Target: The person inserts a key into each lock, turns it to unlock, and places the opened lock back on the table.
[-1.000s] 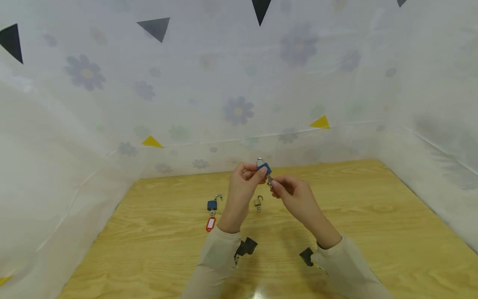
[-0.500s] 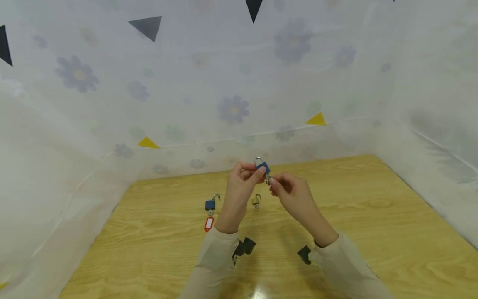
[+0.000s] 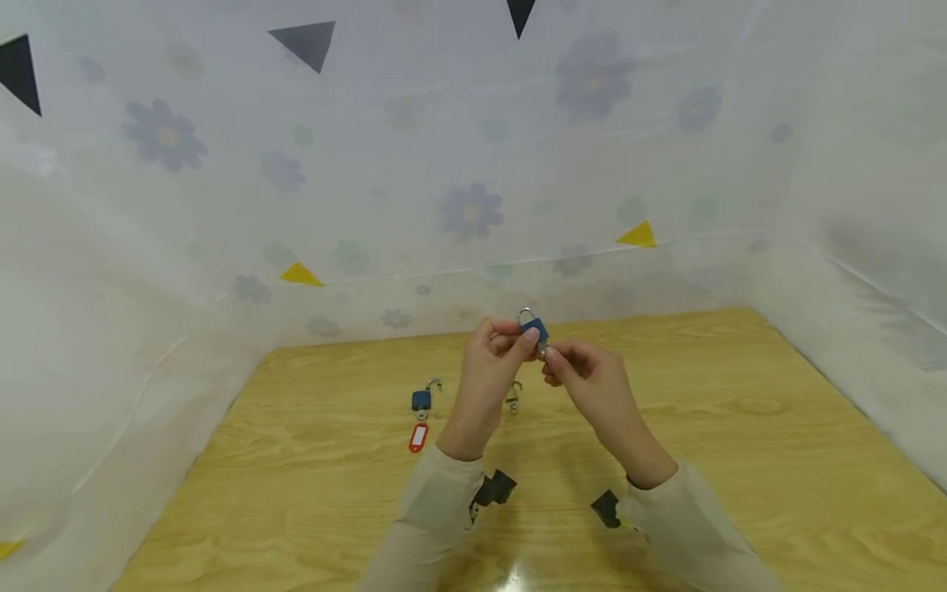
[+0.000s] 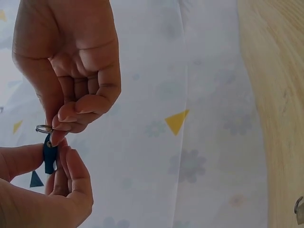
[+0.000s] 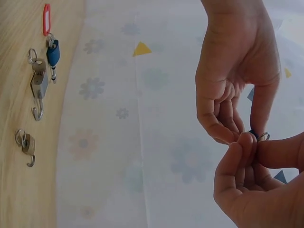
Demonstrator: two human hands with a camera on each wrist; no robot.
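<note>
Hands meet above the table (image 3: pixel 740 460): left hand (image 3: pixel 491 370) pinches blue padlock (image 3: pixel 534 330), right hand (image 3: pixel 588 386) grips its key; shackle looks closed, two opened padlocks (image 3: pixel 423 398) lie behind.

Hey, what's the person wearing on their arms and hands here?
Both arms have long, pale beige sleeves reaching the wrists. A small black device sits at each wrist, on the underside. The left hand and right hand are bare: no gloves, rings or watch visible.
</note>
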